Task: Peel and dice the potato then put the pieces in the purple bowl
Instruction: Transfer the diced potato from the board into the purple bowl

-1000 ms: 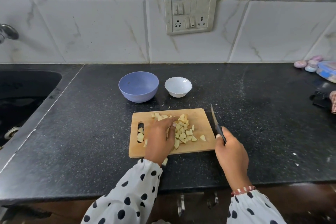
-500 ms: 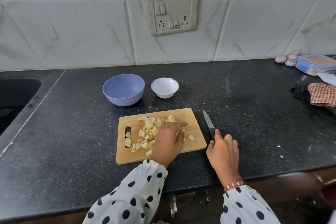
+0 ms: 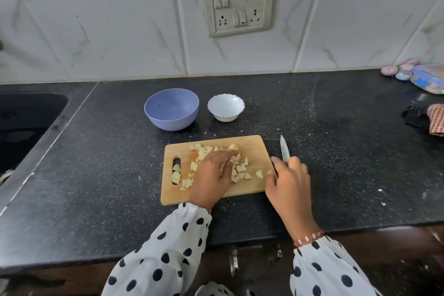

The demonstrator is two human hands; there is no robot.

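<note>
Resting on the board (image 3: 254, 144), your left hand (image 3: 211, 175) lies palm down over the potato dice (image 3: 240, 168), fingers curled loosely around the heap; whether that grip actually clamps any pieces I cannot tell. Your right hand (image 3: 288, 182) sits at the board's right edge, its grip closed round the handle of the knife (image 3: 284, 150), whose blade points away from you and lies over the desk (image 3: 336, 151) just beside the board. Most dice are piled in the board's middle and far part, a few lie near the handle slot at its left end, and a couple sit loose near your right fingers. Beyond the board, apart from it, stands the purple bowl (image 3: 171, 109) with a white bowl (image 3: 225, 107) just to its right.
</note>
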